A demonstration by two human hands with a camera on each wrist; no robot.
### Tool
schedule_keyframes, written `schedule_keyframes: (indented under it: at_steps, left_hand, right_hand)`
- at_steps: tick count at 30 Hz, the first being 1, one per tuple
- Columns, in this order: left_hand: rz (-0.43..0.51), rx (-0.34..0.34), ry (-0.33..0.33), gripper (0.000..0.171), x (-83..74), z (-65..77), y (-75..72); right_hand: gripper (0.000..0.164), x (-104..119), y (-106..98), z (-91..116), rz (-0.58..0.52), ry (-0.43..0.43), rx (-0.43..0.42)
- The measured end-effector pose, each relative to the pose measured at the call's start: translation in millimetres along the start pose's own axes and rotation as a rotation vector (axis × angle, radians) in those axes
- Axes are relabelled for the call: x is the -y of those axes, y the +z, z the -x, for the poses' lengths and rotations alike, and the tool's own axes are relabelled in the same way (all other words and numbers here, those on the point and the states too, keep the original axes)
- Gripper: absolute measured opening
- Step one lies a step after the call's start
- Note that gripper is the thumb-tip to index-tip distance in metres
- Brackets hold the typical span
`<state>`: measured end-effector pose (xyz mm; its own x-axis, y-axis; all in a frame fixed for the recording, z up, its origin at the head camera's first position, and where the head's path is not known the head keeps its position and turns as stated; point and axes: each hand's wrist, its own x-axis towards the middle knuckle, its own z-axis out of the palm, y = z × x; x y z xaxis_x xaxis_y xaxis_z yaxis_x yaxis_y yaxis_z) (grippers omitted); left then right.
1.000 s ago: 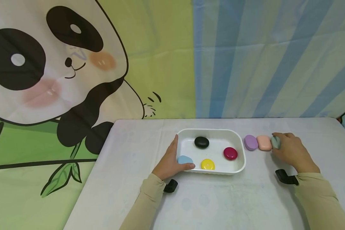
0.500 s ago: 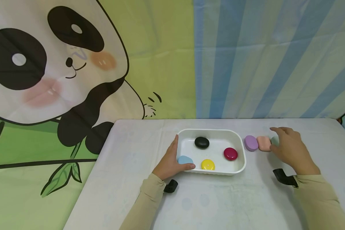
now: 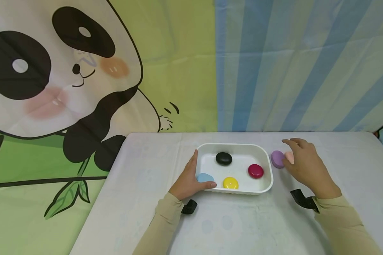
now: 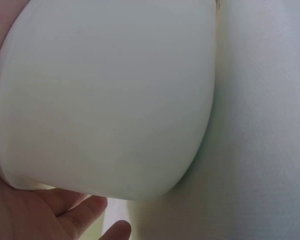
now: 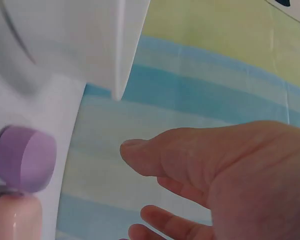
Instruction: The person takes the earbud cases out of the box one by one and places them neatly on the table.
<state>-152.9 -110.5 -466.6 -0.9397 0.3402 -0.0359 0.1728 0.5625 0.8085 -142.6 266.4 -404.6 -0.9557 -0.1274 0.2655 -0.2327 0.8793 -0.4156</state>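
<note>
My left hand (image 3: pixel 190 179) holds the left end of a white rectangular tray (image 3: pixel 265 187), thumb over the front rim, fingers along the side. In the left wrist view the tray's outer wall (image 4: pixel 110 100) fills most of the picture. Inside lie smooth rounded pieces: black (image 3: pixel 224 158), dark red (image 3: pixel 255 171), yellow (image 3: pixel 231 183) and light blue (image 3: pixel 205 177). My right hand (image 3: pixel 309 170) hovers right of the tray with thumb and fingers apart, nothing between them. Near its thumb sit a purple disc (image 3: pixel 277 159) and a pink rounded block (image 5: pixel 17 220), partly covered in the head view.
A white cloth covers the table (image 3: pixel 229 226). Behind its back edge hangs a printed curtain (image 3: pixel 178 71) with a panda and blue stripes. Black wrist mounts (image 3: pixel 303 200) stick out at both sleeves.
My right hand has let go of the grey-green piece, lifted and moved left over the pink block. The grey-green piece is now hidden behind the hand. My left hand and the tray have stayed put.
</note>
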Motion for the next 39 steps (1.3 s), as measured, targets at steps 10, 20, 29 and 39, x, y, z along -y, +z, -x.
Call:
schedule_keyframes:
  at_steps: [10,20,29,39]
  left_hand:
    - [-0.002,0.002,-0.002,0.134,2.0,0.8,0.3]
    - [0.003,-0.001,0.012,0.134,2.0,0.6,0.7]
    - [0.000,-0.001,0.017,0.134,2.6,-0.3,0.7]
    - [0.012,-0.003,0.028,0.132,2.6,-1.3,0.5]
  right_hand:
    - [0.051,30.9,12.4,-0.8,-0.030,-0.047,0.031]
    - [0.057,55.9,30.0,-3.8,-0.018,-0.066,0.107]
    - [0.053,73.9,53.0,-10.9,-0.021,-0.164,0.073]
    - [0.060,91.4,74.5,-18.7,-0.043,-0.196,0.090]
